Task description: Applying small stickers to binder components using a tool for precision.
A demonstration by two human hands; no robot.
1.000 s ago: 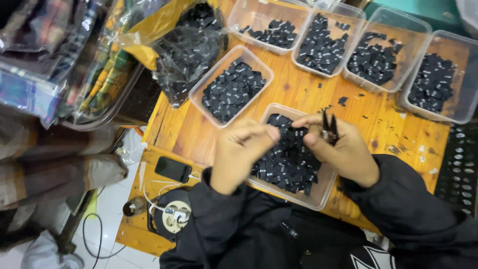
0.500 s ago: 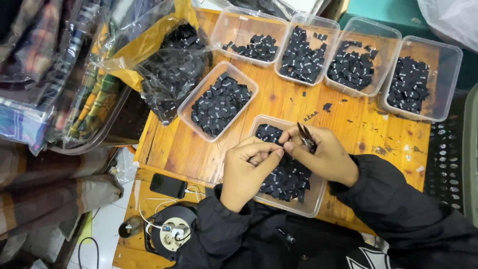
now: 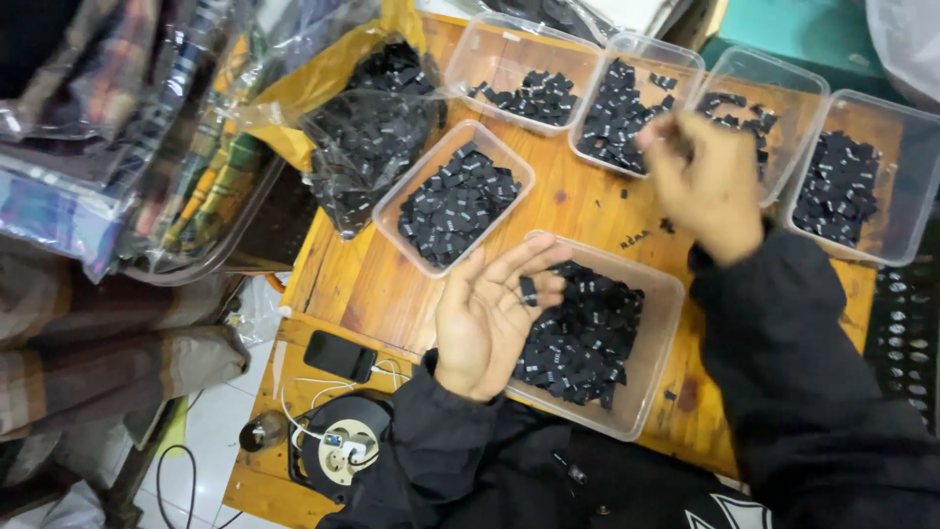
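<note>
One small black rectangular fabric label [image 3: 528, 290] sits pinched between the fingertips of the left hand [image 3: 487, 318], which is turned palm-up with its fingers loosely spread over the near edge of the clear rectangular plastic tray [image 3: 654, 338] closest to the person. The label's long axis runs roughly up and down in the head view, pointing away from the body toward the far trays; it looks flat, dark and matte, with a faint pale mark on it too small to make out. Below and beside the hand, the tray holds a loose heap of the same black labels [image 3: 583, 333], lying at all angles. The right hand [image 3: 703, 181] is raised over the far row of clear plastic tubs [image 3: 886, 250], blurred by motion, with its fingers curled together; whether they grip anything cannot be told. Both arms wear dark sleeves. Another clear tray of black labels [image 3: 455, 201] stands on the orange wooden tabletop [image 3: 352, 279] just left of the left hand, and a crumpled clear plastic bag of more black labels [image 3: 367, 132] lies beyond it. A black phone [image 3: 339, 355] and a round cable reel [image 3: 343, 451] rest on the lower shelf at the table's left side.
</note>
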